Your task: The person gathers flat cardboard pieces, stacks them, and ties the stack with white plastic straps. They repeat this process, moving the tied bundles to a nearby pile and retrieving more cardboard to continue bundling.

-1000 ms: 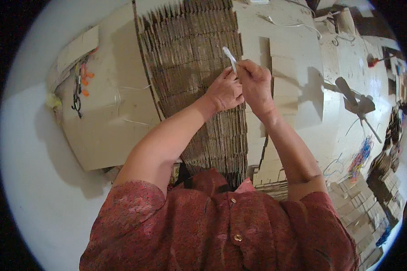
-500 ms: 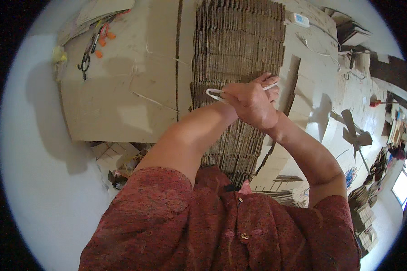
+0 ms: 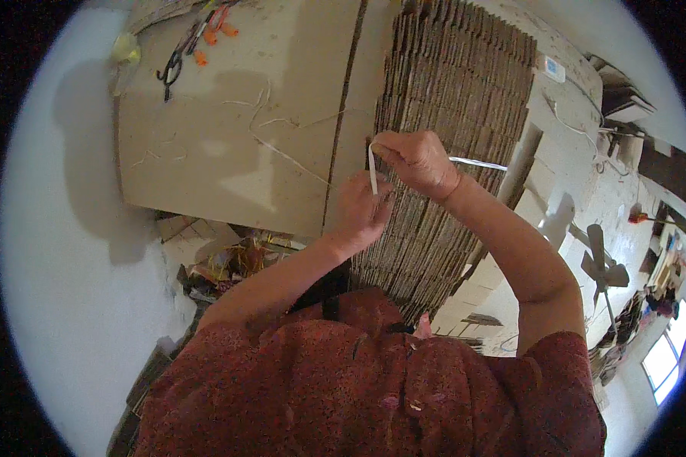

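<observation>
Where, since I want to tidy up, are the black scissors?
The black scissors lie at the upper left of the head view, on the tan sheet, beside the orange pieces.

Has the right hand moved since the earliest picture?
Yes: the right hand moved left, from the right edge of the cardboard stack toward its left edge.

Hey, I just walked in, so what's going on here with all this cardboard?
A person's right hand pinches a white strip over the left edge of a row of brown cardboard pieces. The left hand is at the strip's lower end; whether it grips is unclear. Another white length crosses the row, right of the right hand. Black scissors lie off to the left.
</observation>
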Motion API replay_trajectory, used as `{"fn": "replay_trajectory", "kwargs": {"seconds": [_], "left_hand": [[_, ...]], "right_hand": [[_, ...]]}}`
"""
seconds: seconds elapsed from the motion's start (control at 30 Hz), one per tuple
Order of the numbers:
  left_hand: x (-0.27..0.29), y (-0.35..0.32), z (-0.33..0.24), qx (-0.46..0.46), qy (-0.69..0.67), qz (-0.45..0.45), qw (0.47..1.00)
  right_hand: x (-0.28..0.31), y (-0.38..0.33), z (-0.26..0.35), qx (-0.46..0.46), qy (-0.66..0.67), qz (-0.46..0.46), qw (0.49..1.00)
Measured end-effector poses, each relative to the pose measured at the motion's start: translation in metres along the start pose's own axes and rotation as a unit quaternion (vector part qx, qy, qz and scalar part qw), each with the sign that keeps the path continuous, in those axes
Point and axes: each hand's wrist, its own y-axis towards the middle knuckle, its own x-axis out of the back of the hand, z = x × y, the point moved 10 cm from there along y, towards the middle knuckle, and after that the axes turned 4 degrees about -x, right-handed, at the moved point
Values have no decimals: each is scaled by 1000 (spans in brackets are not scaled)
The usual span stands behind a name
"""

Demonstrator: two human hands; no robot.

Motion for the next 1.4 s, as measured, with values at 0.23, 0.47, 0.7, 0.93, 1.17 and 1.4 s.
{"fn": "replay_trajectory", "kwargs": {"seconds": [0.23,0.47,0.7,0.93,1.17,1.4], "left_hand": [[-17,-1,52,229,-181,-16,956],[-12,13,123,136,27,-45,989],[-25,47,197,137,244,88,956],[-38,31,185,278,-82,167,942],[-13,54,121,197,-270,106,937],[24,69,87,238,-290,198,906]], "right_hand": [[-26,10,-11,110,-56,-116,986],[-34,3,-51,9,-29,-160,987],[-22,3,-49,-49,-8,-219,975],[-28,6,-55,-51,-58,-212,974],[-39,14,-41,-19,-145,-156,977],[-48,16,-43,-37,-159,-66,984]]}}
